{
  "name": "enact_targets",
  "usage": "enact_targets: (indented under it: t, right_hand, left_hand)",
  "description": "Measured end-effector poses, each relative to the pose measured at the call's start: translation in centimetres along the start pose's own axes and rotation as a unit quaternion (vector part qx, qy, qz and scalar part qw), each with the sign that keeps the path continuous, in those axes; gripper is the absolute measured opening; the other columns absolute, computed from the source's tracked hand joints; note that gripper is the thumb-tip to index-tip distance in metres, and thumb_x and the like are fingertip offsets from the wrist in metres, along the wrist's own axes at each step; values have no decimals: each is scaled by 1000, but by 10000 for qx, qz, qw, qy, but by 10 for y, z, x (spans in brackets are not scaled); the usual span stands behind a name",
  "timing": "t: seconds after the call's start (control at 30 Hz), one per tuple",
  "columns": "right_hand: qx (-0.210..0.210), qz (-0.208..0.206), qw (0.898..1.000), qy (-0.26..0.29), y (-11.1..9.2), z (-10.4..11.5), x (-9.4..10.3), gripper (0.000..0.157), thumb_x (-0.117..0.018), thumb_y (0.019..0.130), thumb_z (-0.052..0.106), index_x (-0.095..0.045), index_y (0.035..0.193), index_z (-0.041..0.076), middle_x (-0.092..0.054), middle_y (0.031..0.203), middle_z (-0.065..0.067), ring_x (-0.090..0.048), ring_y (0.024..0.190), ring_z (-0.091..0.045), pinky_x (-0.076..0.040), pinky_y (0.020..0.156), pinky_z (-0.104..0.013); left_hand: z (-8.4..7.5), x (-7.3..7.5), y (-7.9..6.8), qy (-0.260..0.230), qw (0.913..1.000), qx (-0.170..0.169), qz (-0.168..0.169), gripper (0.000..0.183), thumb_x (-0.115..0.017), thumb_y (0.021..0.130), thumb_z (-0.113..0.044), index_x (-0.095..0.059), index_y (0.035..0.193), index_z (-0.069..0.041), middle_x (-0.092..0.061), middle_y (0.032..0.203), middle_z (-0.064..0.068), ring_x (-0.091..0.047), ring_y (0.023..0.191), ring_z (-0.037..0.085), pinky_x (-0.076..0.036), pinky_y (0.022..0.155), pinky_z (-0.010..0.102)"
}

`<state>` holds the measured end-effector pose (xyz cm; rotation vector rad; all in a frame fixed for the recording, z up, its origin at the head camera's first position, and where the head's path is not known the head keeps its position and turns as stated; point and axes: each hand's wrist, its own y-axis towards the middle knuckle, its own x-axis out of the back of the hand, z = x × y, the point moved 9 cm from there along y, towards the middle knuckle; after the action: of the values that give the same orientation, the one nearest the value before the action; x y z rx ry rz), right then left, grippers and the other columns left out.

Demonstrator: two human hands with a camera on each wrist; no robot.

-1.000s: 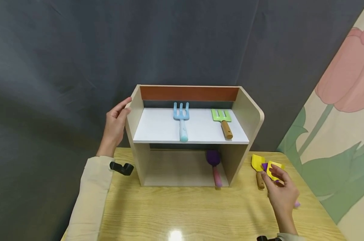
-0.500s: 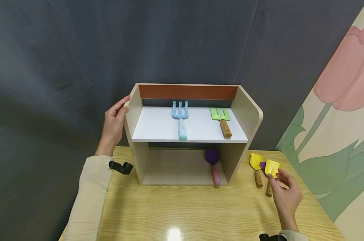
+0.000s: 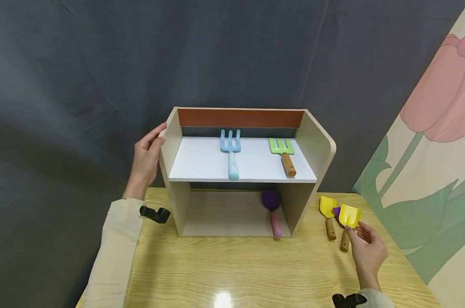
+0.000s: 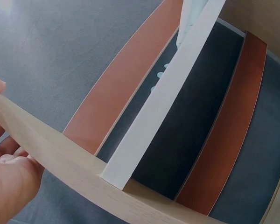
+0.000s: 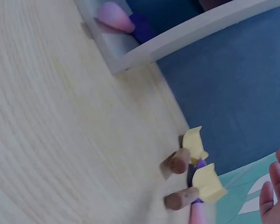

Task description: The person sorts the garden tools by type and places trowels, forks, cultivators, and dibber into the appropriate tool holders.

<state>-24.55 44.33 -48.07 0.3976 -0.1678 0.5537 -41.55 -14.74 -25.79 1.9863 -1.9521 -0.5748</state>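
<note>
My left hand [image 3: 144,160] grips the left side panel of a two-tier wooden shelf [image 3: 242,181] between thumb and fingers; the left wrist view shows the hand [image 4: 14,182] at that panel's edge. My right hand [image 3: 368,252] hovers by a yellow toy shovel [image 3: 350,215] with a brown handle. In the right wrist view, the hand [image 5: 277,191] is apart from the tools, its fingers loosely bent around nothing. Another yellow shovel [image 3: 327,206] lies to its left. A purple tool [image 3: 337,211] with a pink handle is partly hidden beneath the nearer shovel.
On the white upper board lie a blue hand fork [image 3: 231,150] and a green hand fork [image 3: 282,147] with a brown handle. A purple shovel [image 3: 271,201] lies in the lower tier at right. Dark cloth [image 3: 232,55] hangs behind the wooden table [image 3: 217,269].
My right hand has shifted slightly down and right, uncovering more of the nearer yellow shovel and its handle. The left hand keeps its place on the shelf, and the tools lie as before.
</note>
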Motion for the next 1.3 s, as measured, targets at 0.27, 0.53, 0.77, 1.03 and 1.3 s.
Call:
enact_targets:
  t: [0.27,0.53,0.77,1.03,1.3]
  right_hand:
    - [-618,212,9978,-100,0,-25,-9,50,-74,85,26,-62,125,-1,-60,95,6,-50,76,6,-40,64,-4]
    - [-981,-128,9949,176,2,-50,-9,51,-76,83,26,-61,123,-2,-58,91,10,-50,73,9,-40,64,-4]
    - [-1355,-153,9905,190,3,-74,-15,54,-74,83,28,-60,127,-1,-59,89,15,-49,73,8,-39,64,-6]
    - [-1589,-133,9872,-26,5,-92,-22,56,-70,86,28,-56,133,0,-60,107,2,-46,78,7,-39,73,-13]
    - [-2059,5,9785,-73,5,-102,-29,64,-67,86,36,-52,138,2,-54,118,-6,-43,84,1,-38,79,-18]
  left_hand:
    - [0,1,-1,66,10000,-3,7,44,-48,99,-15,-49,141,-2,-44,146,12,-41,128,26,-28,109,49]
    - [1,3,-2,22,10000,-27,7,44,-48,99,-14,-49,141,-1,-43,146,14,-40,128,26,-26,110,49]
    - [2,3,-2,55,10000,-28,17,43,-49,99,-15,-49,141,-2,-43,146,13,-41,128,27,-27,109,50]
    - [2,2,-3,95,9999,-29,57,44,-48,100,-15,-49,141,-3,-43,147,11,-39,132,26,-26,110,49]
    - [1,0,-1,141,9998,-86,56,43,-48,99,-15,-50,141,-4,-44,147,11,-39,131,27,-27,110,50]
